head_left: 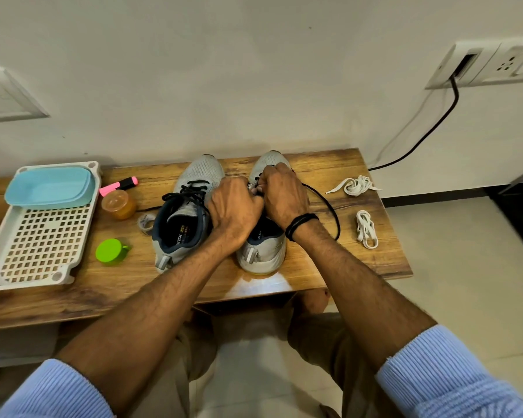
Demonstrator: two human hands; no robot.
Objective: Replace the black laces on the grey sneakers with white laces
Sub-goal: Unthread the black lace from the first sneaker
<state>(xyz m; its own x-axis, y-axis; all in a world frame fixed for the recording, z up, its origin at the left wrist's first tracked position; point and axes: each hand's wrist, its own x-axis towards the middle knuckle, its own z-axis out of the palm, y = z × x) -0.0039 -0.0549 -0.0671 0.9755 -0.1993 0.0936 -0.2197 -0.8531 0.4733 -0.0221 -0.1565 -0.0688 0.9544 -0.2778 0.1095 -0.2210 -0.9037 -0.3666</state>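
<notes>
— So, where do my hands stand?

— Your hands are together over the right sneaker (263, 251), knuckles almost touching above its eyelets. Your left hand (234, 208) curls down on the upper beside the tongue. Your right hand (284, 193), with a black wristband (301, 224) at the wrist, pinches the loose black lace (329, 206). That lace runs out from under it in a long loop over the tabletop (329, 164).

— And the other shoe?

— Your left sneaker (201, 171) stands just beside the first, toes toward the wall, with its black lace (194, 188) threaded through the eyelets.

— Any writing?

— Only on the insoles. The left one shows letters that look like "NITR" and "FLY", partly cut off, and the line below is too small to read. A few white letters on the right insole are unreadable.

— The white laces?

— Both lie right of the loop. The far white lace (357, 185) is bundled near the back edge and the near white lace (366, 229) lies closer to you. They are apart from each other and from the sneakers.

— And on my left?

— A white perforated tray (43, 239) holds a pale blue tub (49, 187) at its far end. Beside it are a pink highlighter (118, 184), an orange jar (118, 204), a tape roll (145, 223) and a green cap (111, 251).
</notes>
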